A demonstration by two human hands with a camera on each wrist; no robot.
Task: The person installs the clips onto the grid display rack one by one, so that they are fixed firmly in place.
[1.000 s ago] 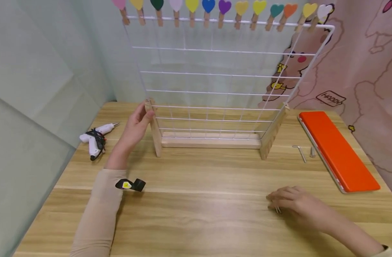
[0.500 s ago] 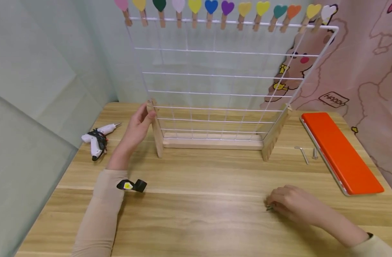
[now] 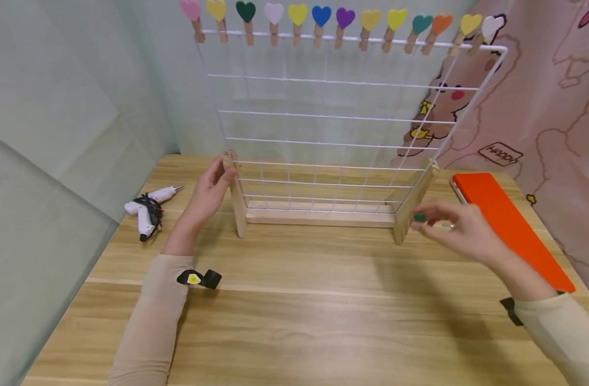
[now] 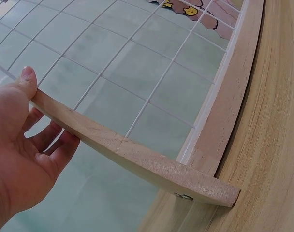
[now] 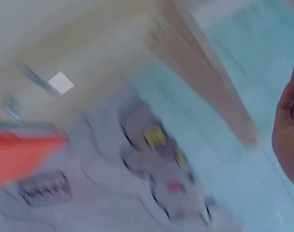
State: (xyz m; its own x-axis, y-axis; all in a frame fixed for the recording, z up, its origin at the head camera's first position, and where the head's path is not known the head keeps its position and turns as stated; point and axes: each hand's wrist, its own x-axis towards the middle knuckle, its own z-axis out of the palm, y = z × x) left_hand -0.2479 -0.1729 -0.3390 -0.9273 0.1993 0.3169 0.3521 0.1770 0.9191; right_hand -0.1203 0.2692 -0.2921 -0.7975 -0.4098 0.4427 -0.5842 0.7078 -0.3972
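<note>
A white wire grid [image 3: 501, 51] stands in a wooden base [image 3: 318, 217], with a row of heart-topped clothespins [image 3: 321, 16] along its top bar. My left hand [image 3: 204, 195] grips the upper end of the left wooden side post [image 3: 236, 209]; in the left wrist view its thumb lies over the post's tip [image 4: 123, 145]. Beside the right side post [image 3: 410, 209], my right hand [image 3: 460, 228] pinches a clothespin with a dark green heart [image 3: 419, 217]. The fingers hide most of that clothespin. The right wrist view is blurred, showing only part of the hand [image 5: 287, 135].
An orange case [image 3: 511, 225] lies at the right of the table. At the left lies a white glue gun [image 3: 144, 214] wrapped in its black cord. A hex key [image 5: 38, 77] and a bolt [image 5: 12, 107] lie near the case.
My right hand has lifted the green-heart clothespin off the table and moved it forward to the right side post. My left hand keeps its grip on the left post.
</note>
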